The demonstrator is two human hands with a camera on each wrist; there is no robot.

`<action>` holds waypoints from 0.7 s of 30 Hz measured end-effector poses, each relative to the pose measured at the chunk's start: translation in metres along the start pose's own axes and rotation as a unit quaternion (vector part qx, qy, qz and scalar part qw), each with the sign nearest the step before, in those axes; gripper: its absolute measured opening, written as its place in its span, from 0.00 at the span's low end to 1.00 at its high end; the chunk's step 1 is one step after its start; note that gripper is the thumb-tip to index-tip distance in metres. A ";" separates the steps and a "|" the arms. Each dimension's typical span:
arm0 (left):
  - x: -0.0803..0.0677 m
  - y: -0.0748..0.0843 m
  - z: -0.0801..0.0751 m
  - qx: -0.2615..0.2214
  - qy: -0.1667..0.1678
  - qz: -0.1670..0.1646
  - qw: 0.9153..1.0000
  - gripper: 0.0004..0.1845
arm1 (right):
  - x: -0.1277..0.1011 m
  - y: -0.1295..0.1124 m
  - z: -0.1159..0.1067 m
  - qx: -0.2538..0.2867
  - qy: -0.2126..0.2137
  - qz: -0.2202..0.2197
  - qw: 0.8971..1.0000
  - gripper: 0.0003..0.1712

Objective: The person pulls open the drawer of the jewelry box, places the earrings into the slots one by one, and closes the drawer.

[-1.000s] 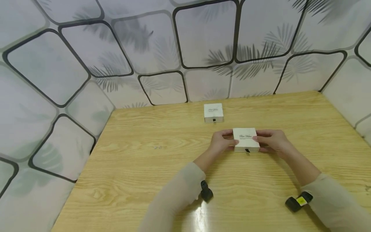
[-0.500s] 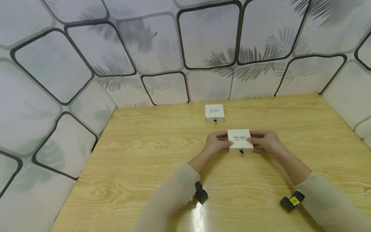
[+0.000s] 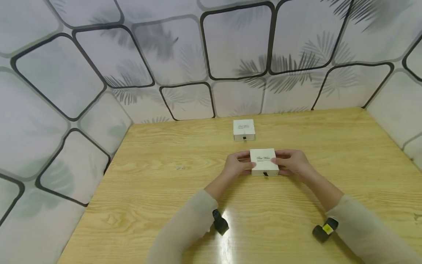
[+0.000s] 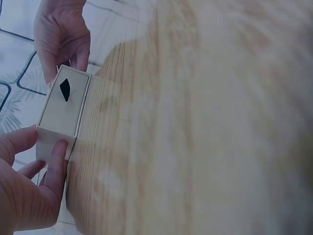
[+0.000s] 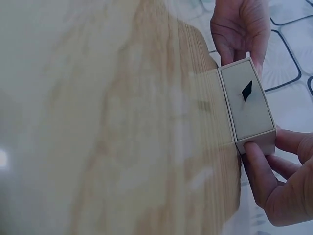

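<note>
Box [image 3: 263, 161] w/ both hands has shifted left along the bench [image 3: 165, 190] vs. 1 s ago; 2nd box [image 3: 244, 129] near the back wall unchanged.

Step in hand (judgement): positioning / squaring the box between both hands, drawer not yet opened. Black pull tab [image 3: 265, 174] faces the person, untouched.

Left hand [image 3: 236, 165] pinches box's left side, thumb on the near corner. Right hand [image 3: 291, 164] clamps the right side, thumb on top edge. Box sits on the bench between them, both touching.

Next move likely needs: one hand to keep hold of the sleeve, the other to free its fingers and take the tab; small target, fine pinch needed.
</note>
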State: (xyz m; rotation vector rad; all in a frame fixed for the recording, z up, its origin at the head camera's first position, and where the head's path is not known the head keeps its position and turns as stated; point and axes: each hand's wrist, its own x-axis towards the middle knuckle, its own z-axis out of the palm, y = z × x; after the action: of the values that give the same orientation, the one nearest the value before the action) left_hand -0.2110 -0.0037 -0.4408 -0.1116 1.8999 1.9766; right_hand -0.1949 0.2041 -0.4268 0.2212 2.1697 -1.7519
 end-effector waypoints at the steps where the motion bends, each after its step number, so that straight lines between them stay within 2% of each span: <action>1: 0.000 0.000 -0.001 -0.002 0.001 -0.002 1.000 0.27 | 0.001 -0.001 0.002 0.000 -0.001 0.001 1.000 0.35; 11: -0.001 0.001 -0.011 -0.017 -0.002 -0.001 1.000 0.26 | 0.004 -0.004 0.009 -0.005 -0.003 0.005 1.000 0.35; 16: -0.002 0.003 -0.017 -0.028 0.016 -0.003 0.999 0.26 | 0.007 -0.006 0.016 0.019 -0.005 0.000 1.000 0.35; 21: -0.003 0.003 -0.026 -0.031 0.015 -0.003 0.999 0.27 | 0.012 -0.004 0.025 0.024 0.000 0.003 1.000 0.33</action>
State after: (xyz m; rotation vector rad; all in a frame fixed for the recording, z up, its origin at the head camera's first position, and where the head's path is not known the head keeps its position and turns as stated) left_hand -0.2148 -0.0297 -0.4390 -0.1657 1.8544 2.0411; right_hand -0.2029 0.1775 -0.4316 0.2388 2.1261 -1.8034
